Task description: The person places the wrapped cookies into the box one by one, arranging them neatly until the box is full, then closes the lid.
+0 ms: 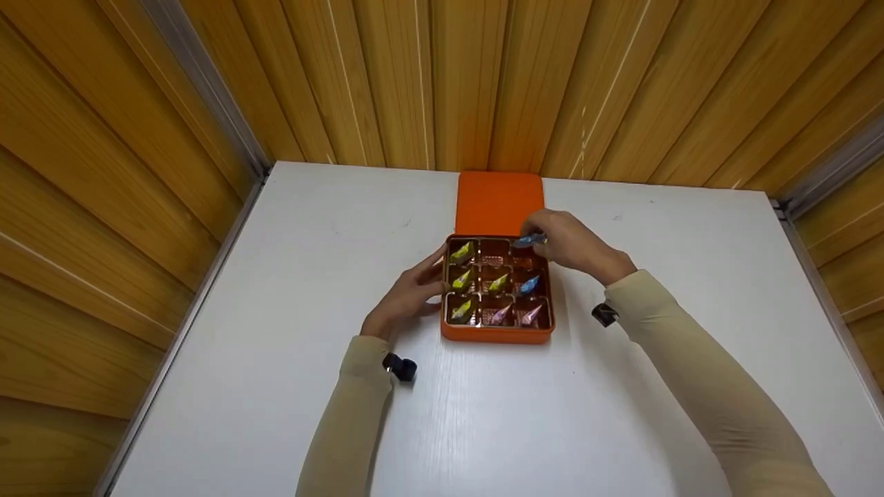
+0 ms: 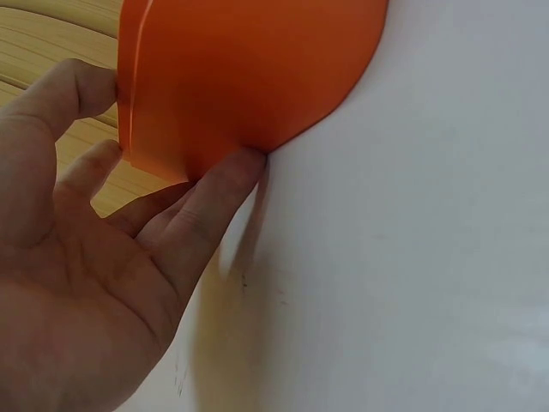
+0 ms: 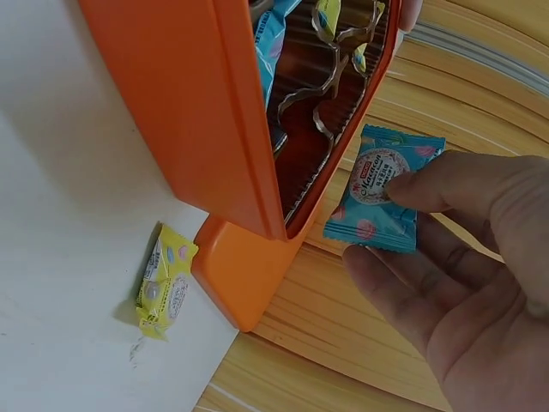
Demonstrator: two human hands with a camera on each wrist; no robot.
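Note:
An orange tin box [image 1: 497,335] stands on the table with a three-by-three insert of compartments. Yellow packets [image 1: 463,310] fill the left column and the centre one, pink packets [image 1: 531,315] sit front middle and front right, and a blue packet [image 1: 530,284] lies in the middle right. The back middle and back right compartments hold none. My right hand [image 1: 570,241] pinches a blue macaron packet [image 3: 377,187] between thumb and fingers over the back right compartment. My left hand [image 1: 409,293] rests its straight fingers and thumb [image 2: 90,90] against the box's left side.
The orange lid [image 1: 498,200] lies behind the box, near wood-patterned walls [image 1: 469,83]. A loose yellow packet [image 3: 165,283] lies on the white table [image 1: 311,276] beside the lid, hidden by my right hand in the head view.

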